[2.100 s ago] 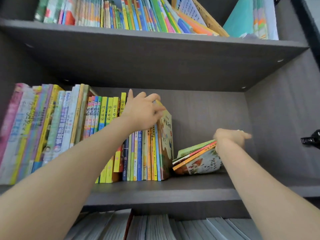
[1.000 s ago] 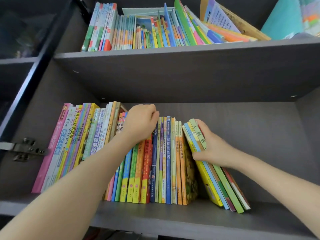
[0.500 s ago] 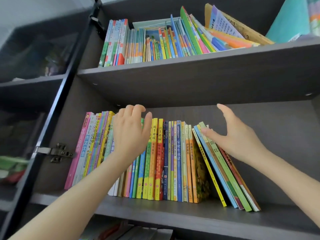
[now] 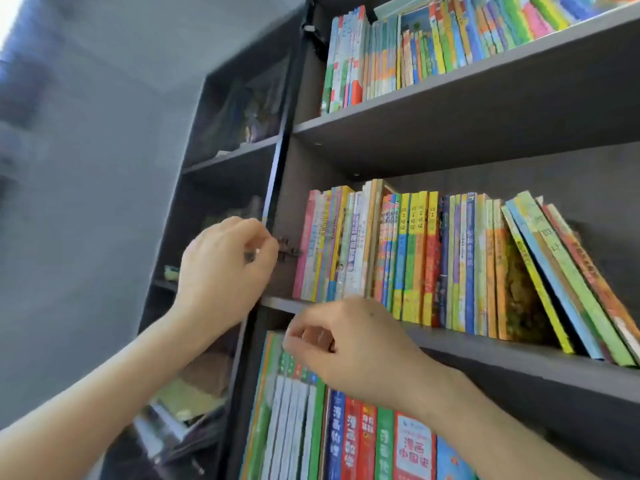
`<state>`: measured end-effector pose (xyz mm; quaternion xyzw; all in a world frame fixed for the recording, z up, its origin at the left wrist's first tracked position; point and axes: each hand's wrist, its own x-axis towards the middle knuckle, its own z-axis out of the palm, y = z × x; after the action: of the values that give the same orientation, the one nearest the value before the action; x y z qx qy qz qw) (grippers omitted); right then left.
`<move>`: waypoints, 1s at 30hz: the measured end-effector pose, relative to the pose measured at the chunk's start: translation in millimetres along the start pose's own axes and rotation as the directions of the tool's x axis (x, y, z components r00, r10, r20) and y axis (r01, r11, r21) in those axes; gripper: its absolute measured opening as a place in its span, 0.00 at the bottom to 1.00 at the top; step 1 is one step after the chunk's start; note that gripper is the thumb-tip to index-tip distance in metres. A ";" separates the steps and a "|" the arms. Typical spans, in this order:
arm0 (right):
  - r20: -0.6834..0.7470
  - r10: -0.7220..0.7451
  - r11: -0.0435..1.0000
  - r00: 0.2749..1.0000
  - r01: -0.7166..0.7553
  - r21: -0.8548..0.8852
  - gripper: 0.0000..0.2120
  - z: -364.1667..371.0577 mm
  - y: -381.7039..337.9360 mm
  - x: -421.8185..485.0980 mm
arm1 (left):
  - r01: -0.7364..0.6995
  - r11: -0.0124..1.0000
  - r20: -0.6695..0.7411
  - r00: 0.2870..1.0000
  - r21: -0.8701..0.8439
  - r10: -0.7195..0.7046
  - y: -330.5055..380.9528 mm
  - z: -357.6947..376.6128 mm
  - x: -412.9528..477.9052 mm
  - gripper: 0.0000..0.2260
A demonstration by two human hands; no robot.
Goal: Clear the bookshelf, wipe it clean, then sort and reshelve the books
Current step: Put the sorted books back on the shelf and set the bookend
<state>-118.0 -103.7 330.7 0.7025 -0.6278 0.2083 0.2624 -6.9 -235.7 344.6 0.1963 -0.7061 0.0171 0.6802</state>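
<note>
Books [image 4: 433, 258] upright, spines out, rightmost tilted | left hand [image 4: 225, 268] curled, grip unclear | right hand [image 4: 349, 344] loose, empty

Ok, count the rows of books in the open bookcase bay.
3: a top row of thin colourful books, a middle row, a bottom row partly behind the right hand. More may sit outside the frame.

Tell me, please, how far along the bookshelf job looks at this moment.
Done, apparently: colourful thin books stand reshelved on the dark grey middle shelf, and the shelves above and below hold books too. In hand: the left hand curls by the dark-framed glass door edge; the right hand hovers, holding nothing. Left: the last few books lean against the row and probably want straightening.
</note>
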 end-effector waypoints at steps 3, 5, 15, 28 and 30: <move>0.078 -0.119 0.989 0.990 0.111 0.102 0.09 29.8 -36.8 4.6 | 0.009 0.989 0.070 0.997 0.145 -0.019 -22.7 -54.2 -33.2 0.10; 0.134 -0.219 0.960 0.966 0.189 0.204 0.09 53.2 -75.1 8.2 | 0.074 0.954 0.087 0.991 0.289 -0.103 -42.6 -101.6 -61.1 0.10; 0.129 -0.449 0.773 0.884 0.312 0.552 0.09 154.2 -230.1 0.0 | 0.346 0.777 -0.042 0.923 0.526 -0.382 -84.8 -251.3 -146.4 0.05; 0.445 -0.411 0.532 0.796 -0.188 0.826 0.10 332.7 -360.2 -32.1 | 0.644 0.188 -0.185 0.466 0.741 -0.865 -253.2 -395.1 -302.9 0.08; 0.521 -0.394 0.526 0.758 -0.279 0.803 0.10 364.1 -381.7 -26.7 | 0.641 0.116 -0.189 0.387 0.759 -0.903 -291.7 -411.8 -326.9 0.08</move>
<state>243.7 -284.3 -9.1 0.7853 -0.4682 0.2192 -0.3407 472.7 -301.7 -11.9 0.7932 -0.5147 -0.0954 0.3113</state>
